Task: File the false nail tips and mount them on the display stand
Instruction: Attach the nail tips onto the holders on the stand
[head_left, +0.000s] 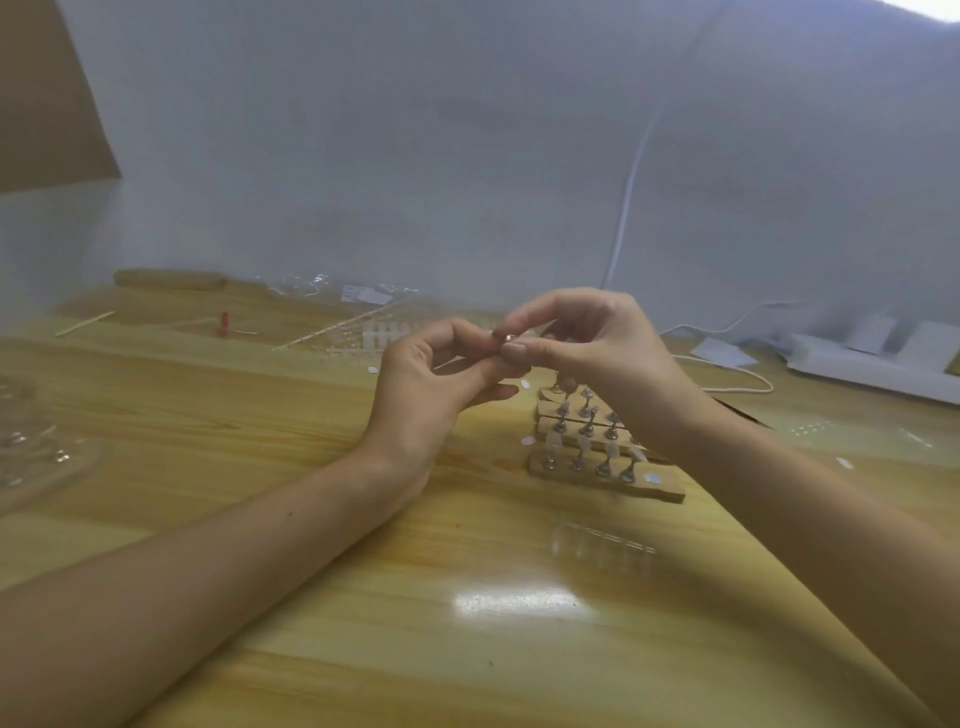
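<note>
Both hands meet above the middle of the wooden table (218, 457), raised just off its surface. The left hand (431, 384) and the right hand (582, 343) each close their fingers (514, 352) on one small thing pinched between them, a nail tip (503, 338) with a pinkish glint; it is too small and blurred to tell its long axis or which way it points.

Just beneath the right hand, the display stand (597, 478) lies on the table as stepped wooden bars, their long axis running left to right, with small metal pegs standing upright in rows. Several pegs carry pale tips; the front row looks mostly bare.

Behind the hands, a strip of white nail tips (374, 338) lies flat among clear plastic packaging (311, 286). A clear strip of tips (602, 545) lies near the stand, toward the person. A small red item (223, 323) sits at the far left, and a white cable (737, 374) trails at the right.

Open tabletop stretches in front of the stand and to the left of the left forearm. The table's far edge meets the white wall.
</note>
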